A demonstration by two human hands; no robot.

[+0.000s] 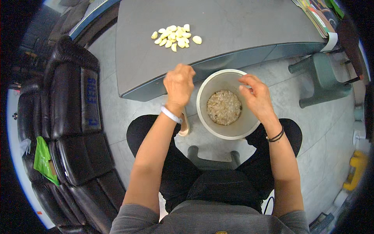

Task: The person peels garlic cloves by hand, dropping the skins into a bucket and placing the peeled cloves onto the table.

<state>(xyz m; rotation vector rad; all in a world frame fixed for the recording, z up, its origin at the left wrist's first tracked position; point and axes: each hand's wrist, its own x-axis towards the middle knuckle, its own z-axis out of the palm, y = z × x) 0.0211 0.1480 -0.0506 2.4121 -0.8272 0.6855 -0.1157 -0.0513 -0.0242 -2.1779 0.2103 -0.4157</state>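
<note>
Peeled garlic cloves [178, 36] lie in a loose pile on the grey table. Between my knees stands a round pale bin [204, 122], with a layer of papery, whitish-tan peelings [224, 107] at its bottom. My left hand [179, 83] hovers left of the bin near the table's front edge, back up and fingers curled under; whether anything is inside it is hidden. Over the bin's right rim is my right hand [257, 95], its thumb and forefinger slightly apart, with nothing visible between them.
The grey table [233, 26] spans the area ahead, with books or papers [314, 19] at its right end. A green-grey plastic stool [327, 77] stands on the tiled floor to the right. A dark leather sofa [79, 158] fills the left side, with a green bag [43, 159] on it.
</note>
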